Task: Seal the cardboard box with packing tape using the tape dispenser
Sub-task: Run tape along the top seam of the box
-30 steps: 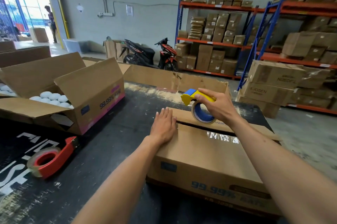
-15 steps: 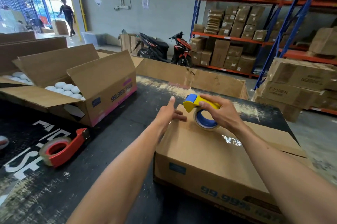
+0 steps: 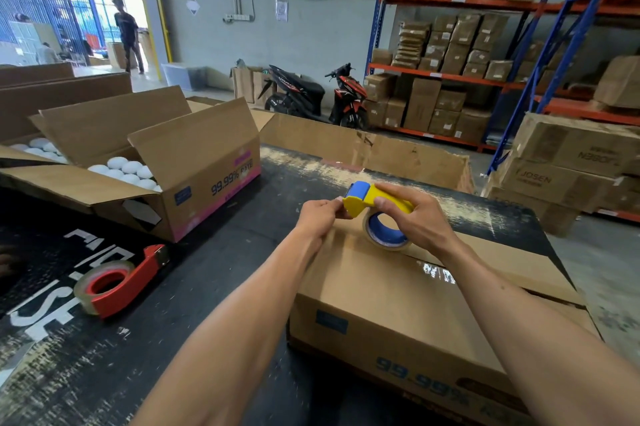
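Lighting: bright daylight from the open doorway [image 3: 104, 9] at upper left, blown out to near white; interior evenly and softly lit, shadows faint. Glare: one specular patch on the cardboard box [image 3: 398, 294] top. Optics: wide-angle bowing of shelving [image 3: 450, 75] at the right edge; forearms slightly soft at the bottom.

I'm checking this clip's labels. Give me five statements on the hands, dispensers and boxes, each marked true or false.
1. The right hand grips the yellow dispenser. True.
2. The left hand lies flat on the closed box. False: its fingers pinch at the dispenser's front end.
3. The red dispenser lies untouched on the black table. True.
4. The open box is empty. False: it holds white round items.
5. The yellow dispenser is above the closed box. True.
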The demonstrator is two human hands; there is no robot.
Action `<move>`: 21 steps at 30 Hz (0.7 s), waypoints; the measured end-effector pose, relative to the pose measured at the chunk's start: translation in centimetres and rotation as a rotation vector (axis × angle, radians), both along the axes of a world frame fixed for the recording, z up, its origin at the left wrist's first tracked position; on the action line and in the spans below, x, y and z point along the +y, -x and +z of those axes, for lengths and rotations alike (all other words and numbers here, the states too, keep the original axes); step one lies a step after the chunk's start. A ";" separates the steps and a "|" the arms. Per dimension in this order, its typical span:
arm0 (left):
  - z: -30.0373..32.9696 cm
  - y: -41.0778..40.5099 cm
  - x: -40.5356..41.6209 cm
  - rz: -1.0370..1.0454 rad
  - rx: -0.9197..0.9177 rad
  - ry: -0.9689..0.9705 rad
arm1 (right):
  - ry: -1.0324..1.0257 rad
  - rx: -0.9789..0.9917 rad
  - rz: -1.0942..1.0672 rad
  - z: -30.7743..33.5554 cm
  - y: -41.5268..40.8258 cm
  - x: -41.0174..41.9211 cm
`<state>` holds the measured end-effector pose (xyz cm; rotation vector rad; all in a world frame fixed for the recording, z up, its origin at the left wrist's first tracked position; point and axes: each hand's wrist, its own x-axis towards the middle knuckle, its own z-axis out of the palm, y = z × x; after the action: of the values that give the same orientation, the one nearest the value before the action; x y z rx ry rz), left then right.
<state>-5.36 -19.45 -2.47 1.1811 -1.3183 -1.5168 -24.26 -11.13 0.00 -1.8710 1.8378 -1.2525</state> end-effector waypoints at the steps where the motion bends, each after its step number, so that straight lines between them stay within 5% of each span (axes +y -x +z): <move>1: -0.1 0.1 0.0 0.011 0.002 0.002 | 0.002 0.008 -0.002 -0.1 0.0 0.0; 10: -0.8 0.3 -0.3 0.042 0.013 0.040 | 0.000 0.031 -0.003 -0.2 0.0 -0.2; 21: -2.0 -0.1 0.9 0.259 -0.307 0.173 | -0.092 0.331 0.008 0.9 -1.6 -1.3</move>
<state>-5.30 -18.59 -4.48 1.4485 -1.3988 -1.0459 -22.64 -12.41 0.91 -2.1333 2.0034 -0.8772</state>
